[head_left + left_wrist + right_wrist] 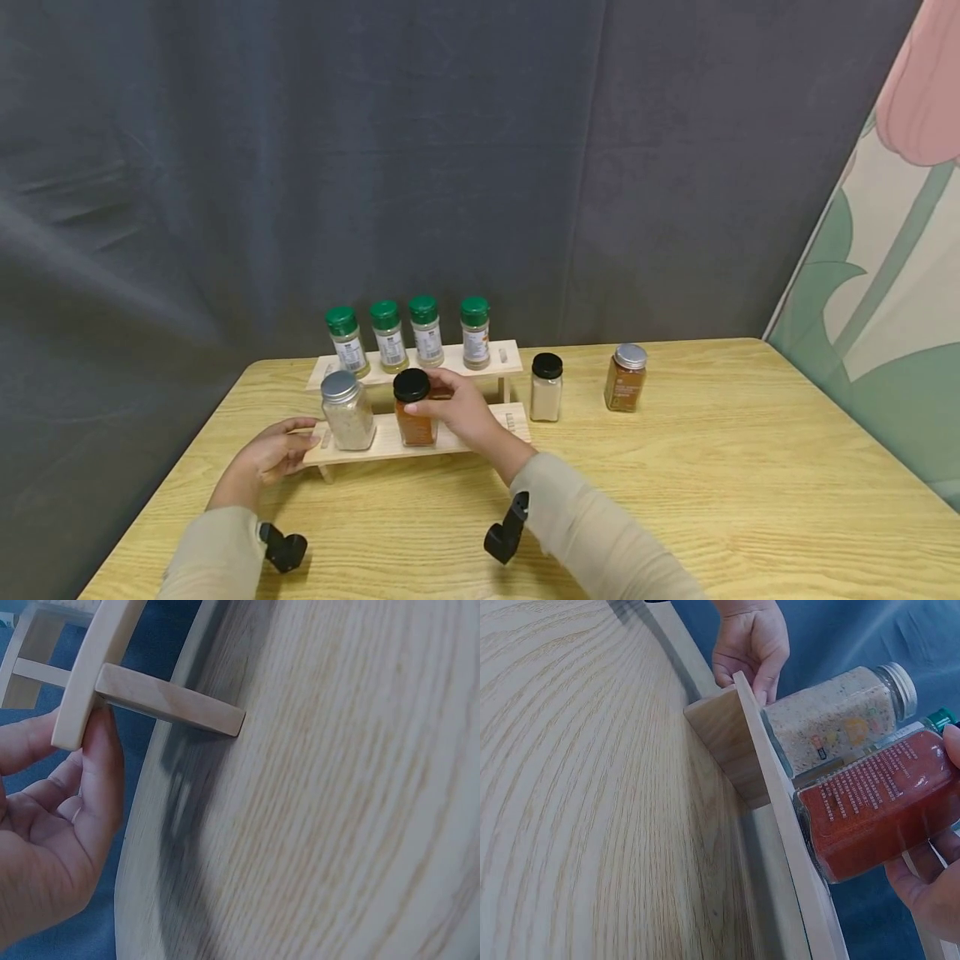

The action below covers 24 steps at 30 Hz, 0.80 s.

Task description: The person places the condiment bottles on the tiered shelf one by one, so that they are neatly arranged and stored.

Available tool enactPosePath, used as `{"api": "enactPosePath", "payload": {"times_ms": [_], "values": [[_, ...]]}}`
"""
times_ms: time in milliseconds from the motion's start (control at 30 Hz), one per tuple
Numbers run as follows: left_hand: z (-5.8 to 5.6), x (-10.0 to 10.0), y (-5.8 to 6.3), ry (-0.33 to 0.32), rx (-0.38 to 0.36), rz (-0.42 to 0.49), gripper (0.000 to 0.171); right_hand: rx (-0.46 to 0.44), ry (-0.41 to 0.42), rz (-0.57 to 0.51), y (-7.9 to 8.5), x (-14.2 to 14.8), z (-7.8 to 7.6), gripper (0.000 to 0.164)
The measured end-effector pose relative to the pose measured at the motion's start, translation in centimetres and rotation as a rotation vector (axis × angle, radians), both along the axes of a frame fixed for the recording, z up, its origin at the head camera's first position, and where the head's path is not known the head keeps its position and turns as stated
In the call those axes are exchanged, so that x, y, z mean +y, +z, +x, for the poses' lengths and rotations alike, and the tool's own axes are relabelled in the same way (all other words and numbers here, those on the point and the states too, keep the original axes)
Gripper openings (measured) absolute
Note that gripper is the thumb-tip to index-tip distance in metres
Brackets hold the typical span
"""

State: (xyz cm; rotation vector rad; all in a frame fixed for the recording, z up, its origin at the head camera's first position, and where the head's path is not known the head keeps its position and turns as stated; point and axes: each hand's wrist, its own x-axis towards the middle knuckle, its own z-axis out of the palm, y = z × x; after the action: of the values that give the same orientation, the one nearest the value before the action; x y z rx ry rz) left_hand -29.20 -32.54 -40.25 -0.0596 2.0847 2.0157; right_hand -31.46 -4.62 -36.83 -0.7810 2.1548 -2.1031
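My right hand (467, 410) grips a square glass jar of red-orange spice (417, 427) with a black lid. The jar's base is right at the lower board of a two-tier wooden rack (384, 435). With its thumb and fingers, my left hand (272, 452) pinches the left end of that board; the left wrist view shows the fingers (103, 769) above and below the wood, close to a rack leg (172, 701). Between the hands, a silver-lidded jar of pale, speckled seasoning (348, 417) stands on the lower board, left of the red-orange one.
Several green-capped shaker bottles (392, 343) line the rack's upper board. Right of the rack, a black-lidded jar of cream powder (547, 393) and a silver-lidded jar of brown-red spice (626, 383) stand on the wooden table (720, 483). A dark curtain (450, 167) hangs behind.
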Motion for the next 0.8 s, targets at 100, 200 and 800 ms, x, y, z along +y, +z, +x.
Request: {"api": "enactPosePath", "payload": {"times_ms": [100, 200, 800], "values": [[0.1, 0.0, 0.0, -0.004, 0.000, -0.005, 0.055, 0.008, 0.016, 0.010, 0.2, -0.4, 0.1, 0.044], [0.1, 0.0, 0.1, -0.007, 0.000, -0.011, 0.056, 0.031, 0.031, 0.033, 1.1, -0.7, 0.9, 0.042], [-0.1, -0.2, -0.3, -0.012, 0.010, 0.011, 0.051, 0.052, 0.025, 0.119, 1.3, -1.7, 0.3, 0.041]]}}
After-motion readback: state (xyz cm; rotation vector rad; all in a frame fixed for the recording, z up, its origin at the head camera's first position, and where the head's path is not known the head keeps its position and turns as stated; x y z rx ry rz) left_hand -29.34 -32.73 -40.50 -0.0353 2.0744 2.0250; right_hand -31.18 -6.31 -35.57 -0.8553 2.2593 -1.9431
